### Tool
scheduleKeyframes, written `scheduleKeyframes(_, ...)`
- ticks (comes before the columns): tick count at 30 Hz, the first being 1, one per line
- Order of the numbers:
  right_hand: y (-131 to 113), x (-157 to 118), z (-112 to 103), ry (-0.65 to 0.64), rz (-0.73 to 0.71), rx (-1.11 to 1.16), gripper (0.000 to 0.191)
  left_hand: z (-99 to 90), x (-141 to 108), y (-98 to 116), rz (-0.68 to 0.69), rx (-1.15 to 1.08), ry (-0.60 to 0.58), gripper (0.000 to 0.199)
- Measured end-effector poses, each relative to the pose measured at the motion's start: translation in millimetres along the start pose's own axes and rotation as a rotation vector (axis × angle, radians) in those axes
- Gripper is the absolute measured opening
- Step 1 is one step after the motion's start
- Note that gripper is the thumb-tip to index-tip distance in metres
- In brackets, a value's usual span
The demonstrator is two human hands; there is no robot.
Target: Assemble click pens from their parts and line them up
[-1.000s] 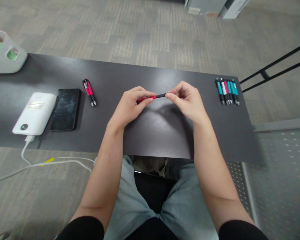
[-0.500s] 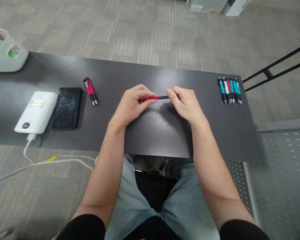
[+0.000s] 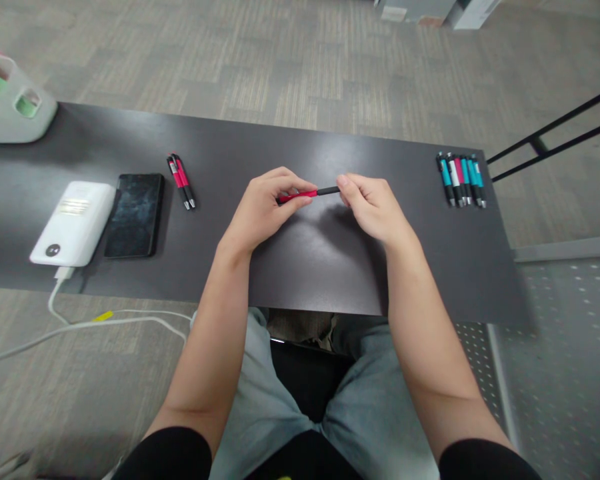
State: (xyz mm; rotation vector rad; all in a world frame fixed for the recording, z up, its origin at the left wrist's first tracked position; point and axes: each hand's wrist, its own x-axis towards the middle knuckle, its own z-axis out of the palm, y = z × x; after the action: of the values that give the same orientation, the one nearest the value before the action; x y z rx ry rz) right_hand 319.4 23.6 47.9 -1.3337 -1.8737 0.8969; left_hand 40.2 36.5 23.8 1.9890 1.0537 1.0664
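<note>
A red and black pen [image 3: 307, 194] is held level above the table between both hands. My left hand [image 3: 273, 203] is closed, pinching the red barrel between thumb and fingers. At the black grip end, my right hand [image 3: 370, 205] is closed too, thumb against the fingers; the pen's tip is hidden there. Two red and black pens [image 3: 181, 181] lie side by side to the left of my left hand. Over on the right, several pens [image 3: 461, 180] with blue, white and red barrels lie in a row.
On the left of the dark table [image 3: 305, 280] lie a black phone [image 3: 135, 215] and a white power bank [image 3: 73, 223] with a white cable [image 3: 130, 321]. A white plastic container [image 3: 25, 120] stands at the far left. Black metal bars [image 3: 540, 147] are beyond the right edge.
My right hand has shifted slightly right, its fingertips now at the very end of the pen's black grip. The pen tilts up a little more toward the right; my left hand stays put.
</note>
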Motion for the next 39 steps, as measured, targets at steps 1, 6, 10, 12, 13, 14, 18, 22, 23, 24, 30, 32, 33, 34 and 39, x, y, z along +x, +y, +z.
scheduleKeyframes(1, -1.1, -0.4, -0.2, 0.009, -0.003, 0.014, 0.077, 0.2, 0.0, 0.0, 0.006, -0.002, 0.002, 0.021)
scheduleKeyframes(6, -4.5, 0.0, -0.4, 0.018, -0.036, 0.017, 0.076, 0.1, -0.3, -0.4, 0.008, 0.004, -0.004, 0.02)
scheduleKeyframes(10, -4.0, -0.1, 0.9, 0.013, -0.054, -0.012, 0.087, -0.5, -0.2, 1.5, -0.011, 0.006, -0.005, 0.021)
scheduleKeyframes(12, -4.2, -0.9, 1.2, 0.027, -0.061, 0.003, 0.086, -0.5, 0.0, 2.8, -0.023, 0.007, -0.008, 0.022)
scheduleKeyframes(13, -4.3, -1.3, 1.3, 0.035, -0.062, 0.012, 0.083, -0.5, 0.1, 3.4, -0.029, 0.009, -0.008, 0.022)
scheduleKeyframes(14, -4.4, -1.6, 1.3, 0.039, -0.063, 0.016, 0.08, -0.4, 0.2, 3.8, -0.033, 0.011, -0.008, 0.023)
scheduleKeyframes(18, -4.2, -1.1, 1.3, 0.01, -0.08, -0.03, 0.083, -0.8, 0.4, 4.5, -0.037, 0.01, -0.014, 0.022)
scheduleKeyframes(22, -5.0, -0.9, 0.9, -0.005, -0.06, -0.027, 0.085, -1.3, 0.6, 4.1, -0.047, 0.011, -0.025, 0.021)
scheduleKeyframes(23, -5.4, -1.0, 1.0, 0.004, -0.049, -0.02, 0.082, -1.2, 0.6, 3.8, -0.049, 0.011, -0.024, 0.021)
scheduleKeyframes(24, -5.5, -1.0, 1.2, 0.012, -0.039, -0.017, 0.079, -1.2, 0.6, 3.4, -0.051, 0.012, -0.024, 0.022)
scheduleKeyframes(30, -2.3, -0.2, 2.4, -0.004, -0.028, -0.043, 0.082, -0.3, 0.0, 2.5, -0.037, 0.014, -0.023, 0.019)
scheduleKeyframes(32, -2.6, -0.5, 2.1, -0.004, -0.016, -0.04, 0.083, -0.2, 0.2, 3.0, -0.044, 0.019, -0.026, 0.02)
scheduleKeyframes(33, -3.2, -0.7, 1.9, -0.001, -0.012, -0.032, 0.082, -0.2, 0.4, 3.2, -0.045, 0.021, -0.028, 0.021)
scheduleKeyframes(34, -4.0, -0.8, 1.9, 0.004, -0.012, -0.024, 0.08, -0.2, 0.5, 3.2, -0.042, 0.02, -0.027, 0.022)
scheduleKeyframes(39, -8.2, 0.1, 2.7, 0.025, -0.049, -0.012, 0.075, 0.3, 0.8, 1.3, -0.042, 0.017, -0.031, 0.027)
